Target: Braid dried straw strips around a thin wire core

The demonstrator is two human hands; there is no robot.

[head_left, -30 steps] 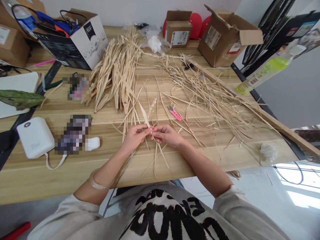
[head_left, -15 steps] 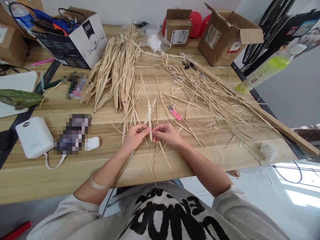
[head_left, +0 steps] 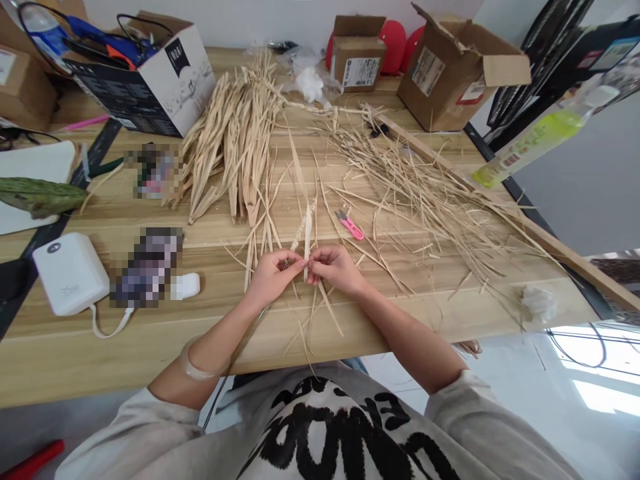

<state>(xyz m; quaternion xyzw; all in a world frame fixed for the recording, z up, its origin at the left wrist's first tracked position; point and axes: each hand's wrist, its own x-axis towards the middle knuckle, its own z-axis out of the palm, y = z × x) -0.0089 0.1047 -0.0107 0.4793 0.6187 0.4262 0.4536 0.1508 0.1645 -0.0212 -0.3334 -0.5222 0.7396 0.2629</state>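
Observation:
My left hand [head_left: 274, 275] and my right hand [head_left: 336, 270] meet over the table, fingertips almost touching. Both pinch a pale, flat straw strip [head_left: 307, 230] that points away from me, its lower end between them. Just behind the strip, a braided straw cord [head_left: 299, 235] slants up from my left fingers; whether that hand also grips it is hidden. A thin wire [head_left: 260, 317] runs back under my left wrist. Beyond my right hand lie small pink thread snips [head_left: 350, 225], with loose straw strips around them.
A thick straw bundle [head_left: 230, 147] lies at the back left, thinner strands [head_left: 425, 193] at the right along a wooden strip [head_left: 550, 250]. Cardboard boxes [head_left: 445, 73] stand behind. At the left are a white power bank [head_left: 70, 273] and a blurred phone-like object [head_left: 147, 267].
Both hands have shifted slightly to the right with the straw strip, whose upper part now looks bent or twisted. Its lower end reaches less far below my fingers.

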